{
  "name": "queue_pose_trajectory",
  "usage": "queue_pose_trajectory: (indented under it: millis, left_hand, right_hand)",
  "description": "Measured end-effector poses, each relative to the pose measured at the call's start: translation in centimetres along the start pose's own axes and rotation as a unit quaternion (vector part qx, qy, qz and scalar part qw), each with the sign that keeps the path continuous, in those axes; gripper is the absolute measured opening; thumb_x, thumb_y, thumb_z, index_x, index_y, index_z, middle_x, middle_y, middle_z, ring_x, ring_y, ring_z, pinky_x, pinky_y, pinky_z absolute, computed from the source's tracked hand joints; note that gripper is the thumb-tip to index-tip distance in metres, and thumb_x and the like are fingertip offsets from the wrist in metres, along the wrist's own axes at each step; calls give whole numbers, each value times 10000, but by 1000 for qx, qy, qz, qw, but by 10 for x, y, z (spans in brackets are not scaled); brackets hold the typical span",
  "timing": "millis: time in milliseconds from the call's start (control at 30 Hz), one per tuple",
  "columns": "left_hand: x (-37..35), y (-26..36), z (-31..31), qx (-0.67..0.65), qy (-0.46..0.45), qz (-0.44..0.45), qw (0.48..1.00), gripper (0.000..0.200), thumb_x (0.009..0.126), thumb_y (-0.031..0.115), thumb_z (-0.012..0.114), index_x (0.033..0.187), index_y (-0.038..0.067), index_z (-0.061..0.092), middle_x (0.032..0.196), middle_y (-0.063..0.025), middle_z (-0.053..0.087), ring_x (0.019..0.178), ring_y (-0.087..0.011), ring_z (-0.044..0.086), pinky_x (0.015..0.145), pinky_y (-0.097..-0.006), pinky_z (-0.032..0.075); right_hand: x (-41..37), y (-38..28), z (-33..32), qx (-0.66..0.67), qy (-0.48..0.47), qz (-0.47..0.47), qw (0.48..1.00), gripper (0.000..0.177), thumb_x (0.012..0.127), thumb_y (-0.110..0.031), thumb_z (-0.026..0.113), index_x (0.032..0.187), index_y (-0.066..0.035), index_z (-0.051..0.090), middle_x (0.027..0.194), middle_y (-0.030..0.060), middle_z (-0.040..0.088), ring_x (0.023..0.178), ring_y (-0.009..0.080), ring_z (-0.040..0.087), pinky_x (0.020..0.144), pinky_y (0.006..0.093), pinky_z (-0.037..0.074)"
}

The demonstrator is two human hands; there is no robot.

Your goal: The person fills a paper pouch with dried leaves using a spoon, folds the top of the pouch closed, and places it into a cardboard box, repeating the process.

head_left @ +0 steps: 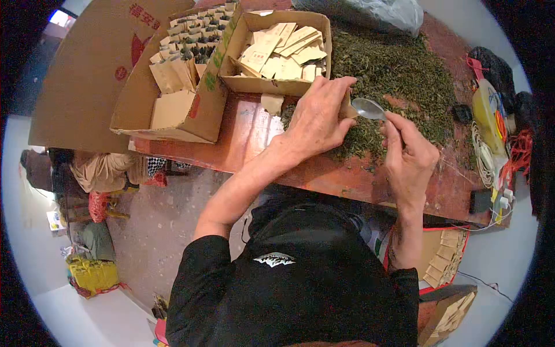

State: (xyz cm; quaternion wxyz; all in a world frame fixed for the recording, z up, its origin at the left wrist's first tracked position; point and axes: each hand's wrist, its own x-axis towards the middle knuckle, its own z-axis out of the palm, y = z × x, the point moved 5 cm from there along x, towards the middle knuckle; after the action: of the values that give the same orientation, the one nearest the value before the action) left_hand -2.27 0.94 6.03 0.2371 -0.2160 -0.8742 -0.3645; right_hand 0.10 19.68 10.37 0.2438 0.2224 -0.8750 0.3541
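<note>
My right hand (pixel 409 151) pinches a metal spoon (pixel 367 108) by its handle, over the near part of a heap of dried green leaves (pixel 399 66). The spoon's bowl points left, right at the mouth of a small brown paper packet (pixel 348 109). That packet is in my left hand (pixel 318 118), between thumb and fingers, and mostly hidden by them. Just behind the left hand stands a low cardboard box (pixel 266 85) with many flat paper packets (pixel 283 49) lying loose in it.
To the left, a longer cardboard box (pixel 205 115) holds rows of upright packets (pixel 193 37) with dark leaf at their tops. A scrap of paper (pixel 272 104) lies on the red table (pixel 243 130). A clear plastic bag (pixel 387 14) sits behind the leaves; cords and bags (pixel 491 127) crowd the right edge.
</note>
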Motion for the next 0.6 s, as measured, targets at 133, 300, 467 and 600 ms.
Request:
queue_pose_trajectory:
  millis: [133, 300, 467, 600]
  left_hand:
    - [-3, -2, 2, -4, 4, 12, 1000, 807, 714, 81, 857, 1420, 31, 470, 1168, -184, 629, 1065, -402, 581, 950, -483, 495]
    - [-6, -2, 1, -5, -4, 6, 1000, 797, 722, 93, 850, 1421, 24, 473, 1208, -194, 619, 1097, -408, 573, 975, -481, 491]
    - [-15, -5, 1, 15, 5, 1, 1000, 714, 704, 53, 836, 1335, -21, 510, 1097, -195, 636, 1056, -398, 575, 958, -467, 485]
    - [-27, -17, -1, 34, -27, -22, 999, 671, 715, 79, 843, 1310, -6, 545, 1111, -194, 641, 1078, -400, 575, 963, -467, 492]
  right_hand:
    - [1, -6, 4, 9, 6, -22, 1000, 167, 908, 13, 711, 1068, -17, 747, 962, 159, 767, 822, 301, 759, 713, 385, 593]
    - [0, -8, 11, -28, -12, -91, 995, 308, 829, 84, 689, 1110, -32, 739, 931, 136, 739, 808, 305, 731, 698, 405, 587]
    - [-4, -8, 17, -38, -28, -132, 990, 365, 831, 124, 654, 1155, -23, 736, 934, 156, 728, 800, 311, 715, 693, 381, 564]
    - [-6, -11, 22, -37, -34, -152, 987, 443, 773, 140, 634, 1165, -36, 741, 938, 151, 726, 817, 318, 718, 708, 408, 581]
